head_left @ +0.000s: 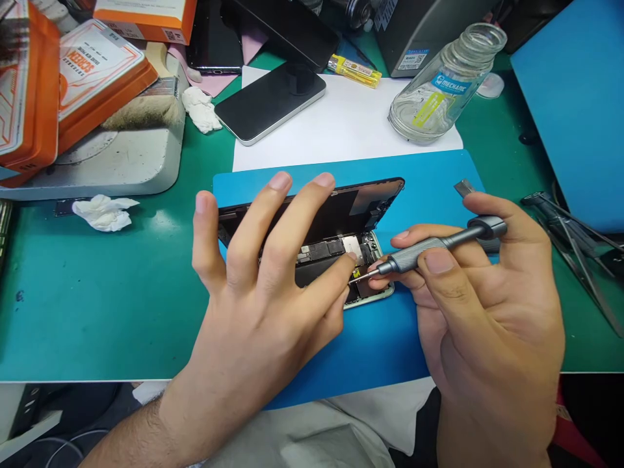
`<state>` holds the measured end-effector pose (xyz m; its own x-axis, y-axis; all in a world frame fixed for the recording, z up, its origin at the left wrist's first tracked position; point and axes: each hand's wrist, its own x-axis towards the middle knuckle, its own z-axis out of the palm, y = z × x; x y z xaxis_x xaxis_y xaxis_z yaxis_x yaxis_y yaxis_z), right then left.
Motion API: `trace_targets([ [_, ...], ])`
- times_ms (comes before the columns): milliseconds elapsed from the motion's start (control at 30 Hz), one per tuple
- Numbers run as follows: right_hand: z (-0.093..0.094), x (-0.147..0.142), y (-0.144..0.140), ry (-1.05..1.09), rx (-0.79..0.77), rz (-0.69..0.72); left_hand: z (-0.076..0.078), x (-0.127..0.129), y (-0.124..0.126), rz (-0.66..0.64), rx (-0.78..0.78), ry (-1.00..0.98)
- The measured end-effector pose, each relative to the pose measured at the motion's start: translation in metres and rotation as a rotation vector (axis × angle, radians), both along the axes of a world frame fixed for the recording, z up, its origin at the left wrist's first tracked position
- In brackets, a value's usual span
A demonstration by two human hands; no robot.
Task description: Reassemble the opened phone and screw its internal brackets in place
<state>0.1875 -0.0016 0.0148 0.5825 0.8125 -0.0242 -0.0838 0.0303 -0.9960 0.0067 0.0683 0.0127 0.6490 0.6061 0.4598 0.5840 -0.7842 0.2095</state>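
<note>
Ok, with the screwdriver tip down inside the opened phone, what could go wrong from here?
1. The grey metal screwdriver in the right hand could slip off and scratch the exposed circuit board.
2. The left hand props the lifted black screen panel; if it slackens, the panel may drop onto the tip.
3. A freed screw could roll off the blue mat.

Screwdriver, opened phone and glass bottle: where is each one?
Screwdriver [429, 247], head view, on its knurled grey handle.
Opened phone [336, 250], head view, on its exposed circuit board.
Glass bottle [439, 91], head view, on its labelled side.

Grey screwdriver [439, 244]; blue mat [429, 188]; seemingly green bench [97, 292].
</note>
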Motion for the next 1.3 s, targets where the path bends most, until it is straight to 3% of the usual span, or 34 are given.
trace_targets([
  [1300,0.0021,-0.0008,-0.0009,0.001,-0.014,-0.006,0.001,-0.0005,-0.0017,0.006,-0.009,0.029],
])
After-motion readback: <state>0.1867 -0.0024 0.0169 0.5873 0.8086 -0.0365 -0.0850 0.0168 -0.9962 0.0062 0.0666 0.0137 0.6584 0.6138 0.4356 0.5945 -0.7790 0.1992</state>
